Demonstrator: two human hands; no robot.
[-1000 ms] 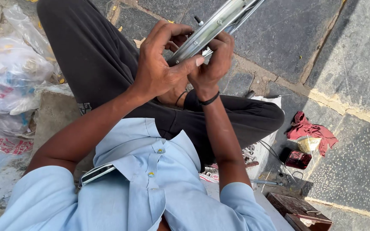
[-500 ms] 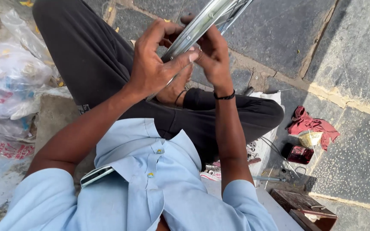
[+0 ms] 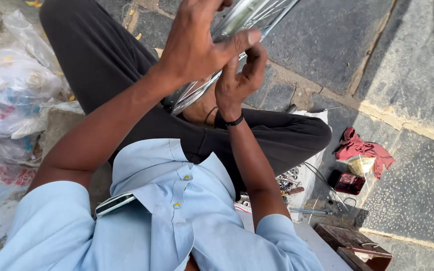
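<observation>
Seated person, both hands raised higher and nearer the camera than a second ago. Left hand (image 3: 197,47) wraps the shiny metal wheel rim (image 3: 237,20) — thumb pressed across it; right hand (image 3: 239,80) pinches the rim from below, above the crossed legs (image 3: 126,65).

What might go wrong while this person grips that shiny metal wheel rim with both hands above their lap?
The left hand and right hand pinch the shiny metal wheel rim by its narrow edge; it could slip onto the black-trousered legs. Thin spokes near the fingers might jab them. The small loose metal parts lying beside the right knee could scatter if knocked.
</observation>
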